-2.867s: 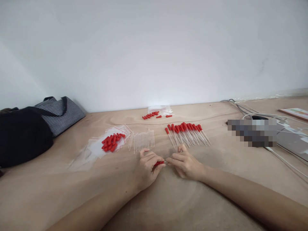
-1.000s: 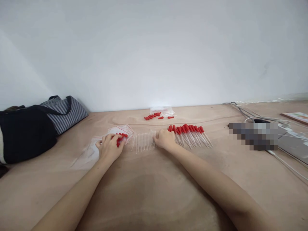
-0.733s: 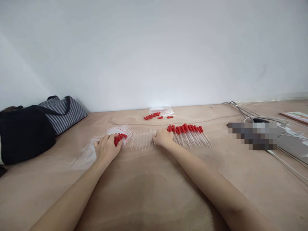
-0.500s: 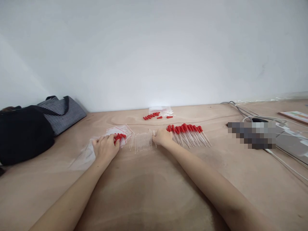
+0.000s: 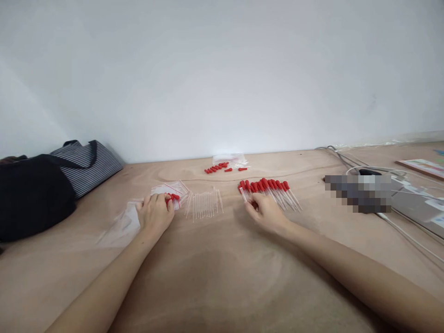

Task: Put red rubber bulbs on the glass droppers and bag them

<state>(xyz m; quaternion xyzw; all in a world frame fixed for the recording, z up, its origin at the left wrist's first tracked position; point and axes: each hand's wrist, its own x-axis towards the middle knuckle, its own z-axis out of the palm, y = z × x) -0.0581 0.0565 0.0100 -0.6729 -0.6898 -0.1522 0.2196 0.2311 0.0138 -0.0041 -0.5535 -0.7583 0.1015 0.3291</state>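
Note:
My left hand (image 5: 156, 212) rests at the left with its fingers curled over a small pile of red rubber bulbs (image 5: 175, 197), on top of a clear zip bag (image 5: 163, 188). Its fingertips are partly hidden among the bulbs. Just right of it, several clear dropper tubes (image 5: 204, 205) lie side by side in a row. My right hand (image 5: 265, 212) is at the left end of a row of droppers with red bulbs (image 5: 277, 185), thumb and fingers bent around the tube of a dropper (image 5: 243, 192). The hand covers part of the row's tubes.
Farther back lie more red bulbs (image 5: 217, 168) and a clear bag (image 5: 227, 158) with thin tubes. A black bag (image 5: 34, 194) and a striped bag (image 5: 93, 169) stand at the left. Cables (image 5: 409, 229) and a laptop (image 5: 419, 208) lie at the right.
My right hand has moved right, from the end of the loose tube row to the left end of the droppers. My left hand has stayed over the bulbs.

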